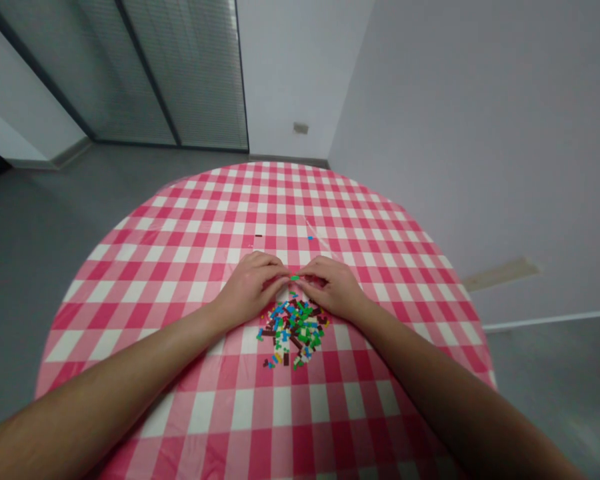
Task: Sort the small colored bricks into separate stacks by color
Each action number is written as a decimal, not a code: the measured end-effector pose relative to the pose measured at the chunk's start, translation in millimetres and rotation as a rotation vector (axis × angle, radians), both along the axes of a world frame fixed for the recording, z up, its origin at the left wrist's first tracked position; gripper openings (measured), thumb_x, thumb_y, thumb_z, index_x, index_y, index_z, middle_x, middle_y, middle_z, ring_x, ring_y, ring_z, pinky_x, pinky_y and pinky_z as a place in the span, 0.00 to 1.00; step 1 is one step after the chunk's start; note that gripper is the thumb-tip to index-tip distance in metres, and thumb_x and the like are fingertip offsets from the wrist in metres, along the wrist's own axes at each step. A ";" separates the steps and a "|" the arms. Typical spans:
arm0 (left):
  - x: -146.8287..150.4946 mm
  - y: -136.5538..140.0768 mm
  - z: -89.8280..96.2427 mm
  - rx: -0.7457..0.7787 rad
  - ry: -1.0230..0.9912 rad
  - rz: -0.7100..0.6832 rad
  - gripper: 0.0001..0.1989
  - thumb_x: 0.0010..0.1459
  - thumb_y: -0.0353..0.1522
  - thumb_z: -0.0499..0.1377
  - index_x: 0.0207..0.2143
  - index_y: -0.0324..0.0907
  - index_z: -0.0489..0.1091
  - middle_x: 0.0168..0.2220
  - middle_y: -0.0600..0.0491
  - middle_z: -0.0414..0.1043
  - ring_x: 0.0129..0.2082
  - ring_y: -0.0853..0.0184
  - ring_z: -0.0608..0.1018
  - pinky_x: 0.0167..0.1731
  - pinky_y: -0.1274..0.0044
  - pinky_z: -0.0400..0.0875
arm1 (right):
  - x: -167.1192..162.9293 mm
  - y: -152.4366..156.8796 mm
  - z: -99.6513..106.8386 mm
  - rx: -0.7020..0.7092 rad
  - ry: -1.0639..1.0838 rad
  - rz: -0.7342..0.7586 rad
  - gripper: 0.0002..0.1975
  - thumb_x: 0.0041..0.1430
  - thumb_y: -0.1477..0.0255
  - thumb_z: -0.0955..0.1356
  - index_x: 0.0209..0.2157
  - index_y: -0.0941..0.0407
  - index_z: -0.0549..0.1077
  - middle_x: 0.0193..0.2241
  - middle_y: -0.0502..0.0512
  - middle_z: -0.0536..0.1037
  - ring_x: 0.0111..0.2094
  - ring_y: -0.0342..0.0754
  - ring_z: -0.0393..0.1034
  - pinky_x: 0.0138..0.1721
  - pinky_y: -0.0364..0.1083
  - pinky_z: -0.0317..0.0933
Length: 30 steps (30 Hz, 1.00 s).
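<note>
Just beyond a pile of small building bricks, both my hands meet over the table. Between their fingertips is a small green brick. My left hand pinches it from the left, thumb and forefinger together. From the other side, my right hand closes its thumb and forefinger on the same piece. The pile mixes green, blue, brown, white, red and yellow pieces, lying loose nearer to me. Whether the green piece is one brick or several joined is too small to tell.
A round table with a pink-and-white checked cloth lies under everything. Past my hands lie a brown brick and a blue brick, apart from the pile. A wall stands along the right, glass panels at the back left.
</note>
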State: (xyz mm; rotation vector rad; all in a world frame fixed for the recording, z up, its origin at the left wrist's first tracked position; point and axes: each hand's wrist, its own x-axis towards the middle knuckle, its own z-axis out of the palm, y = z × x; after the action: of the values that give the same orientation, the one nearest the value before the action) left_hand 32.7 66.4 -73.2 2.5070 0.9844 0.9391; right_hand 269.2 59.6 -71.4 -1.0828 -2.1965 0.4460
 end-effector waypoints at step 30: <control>-4.0 3.3 0.1 -0.115 0.085 0.031 0.13 0.69 0.36 0.56 0.41 0.44 0.80 0.46 0.47 0.76 0.49 0.56 0.76 0.53 0.60 0.70 | 27.4 21.7 -3.5 -0.108 -0.181 -0.249 0.07 0.64 0.71 0.70 0.38 0.54 0.83 0.36 0.57 0.82 0.38 0.50 0.75 0.40 0.49 0.67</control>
State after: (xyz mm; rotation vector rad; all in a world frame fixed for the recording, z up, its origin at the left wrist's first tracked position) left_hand 28.6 69.7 -73.2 2.4601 1.0737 0.7673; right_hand 296.6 81.3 -74.9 -1.4853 -2.1719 0.3716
